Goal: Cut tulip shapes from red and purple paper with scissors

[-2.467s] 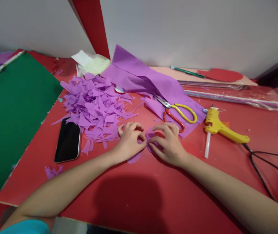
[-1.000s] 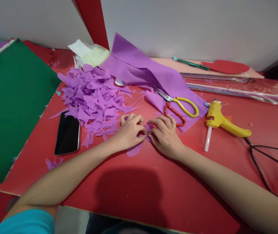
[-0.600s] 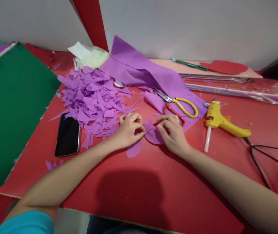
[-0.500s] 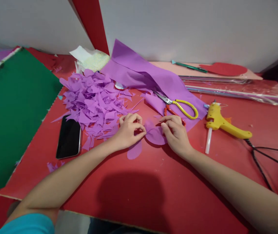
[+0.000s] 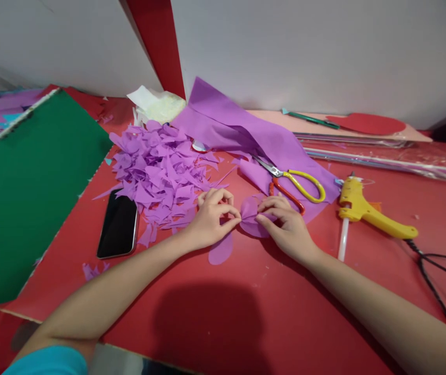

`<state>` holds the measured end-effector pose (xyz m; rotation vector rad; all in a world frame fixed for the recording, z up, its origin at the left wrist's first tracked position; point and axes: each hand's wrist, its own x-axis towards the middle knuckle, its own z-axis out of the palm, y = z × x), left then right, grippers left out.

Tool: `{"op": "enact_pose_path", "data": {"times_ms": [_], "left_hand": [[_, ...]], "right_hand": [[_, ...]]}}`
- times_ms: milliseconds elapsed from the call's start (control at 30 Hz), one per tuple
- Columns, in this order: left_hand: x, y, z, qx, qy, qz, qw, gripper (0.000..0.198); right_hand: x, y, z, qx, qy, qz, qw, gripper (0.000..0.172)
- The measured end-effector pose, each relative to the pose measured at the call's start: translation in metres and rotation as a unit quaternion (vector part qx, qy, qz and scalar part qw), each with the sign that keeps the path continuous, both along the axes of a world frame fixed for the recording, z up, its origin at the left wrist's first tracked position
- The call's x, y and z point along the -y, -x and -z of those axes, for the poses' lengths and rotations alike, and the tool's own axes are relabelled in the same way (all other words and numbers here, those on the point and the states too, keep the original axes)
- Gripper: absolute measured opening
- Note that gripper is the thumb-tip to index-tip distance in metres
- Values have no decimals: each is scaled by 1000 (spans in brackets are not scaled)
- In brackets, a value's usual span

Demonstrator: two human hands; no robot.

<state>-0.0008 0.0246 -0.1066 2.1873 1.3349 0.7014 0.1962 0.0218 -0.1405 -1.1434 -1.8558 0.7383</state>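
Note:
Between my hands is a purple paper flower [image 5: 251, 214] with rounded petals, low over the red table. My left hand [image 5: 217, 216] pinches its left edge between thumb and fingertips. On the other side, my right hand [image 5: 283, 221] has thumb and fingers closed on the right part of the flower. A loose purple petal [image 5: 221, 251] lies just below my left hand. Scissors [image 5: 299, 182] with one yellow and one red handle rest behind my right hand, partly on a large purple sheet [image 5: 242, 122].
A pile of purple scraps [image 5: 160, 166] lies at the left, over the top of a black phone [image 5: 117, 224]. A green board [image 5: 39, 198] covers the far left. To the right is a yellow glue gun [image 5: 375, 213] with a cable. Wrapped sticks [image 5: 367, 159] lie behind it.
My right hand's thumb and fingers have closed in on the flower, whose petals now stand up more. The whole view has shifted, so the table items appear slightly lower and farther right.

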Motion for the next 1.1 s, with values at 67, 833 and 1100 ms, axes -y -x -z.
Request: {"op": "enact_pose_path", "data": {"times_ms": [67, 833, 1100], "left_hand": [[0, 0, -1, 19, 19, -6, 1000, 9], [15, -10, 4, -61, 117, -56, 990, 10], [17, -9, 8, -83, 90, -31, 992, 12]], "right_hand": [[0, 0, 1, -12, 14, 9, 1000, 22], [13, 5, -2, 161, -165, -43, 972, 6], [16, 8, 1, 214, -183, -62, 957, 8]]}}
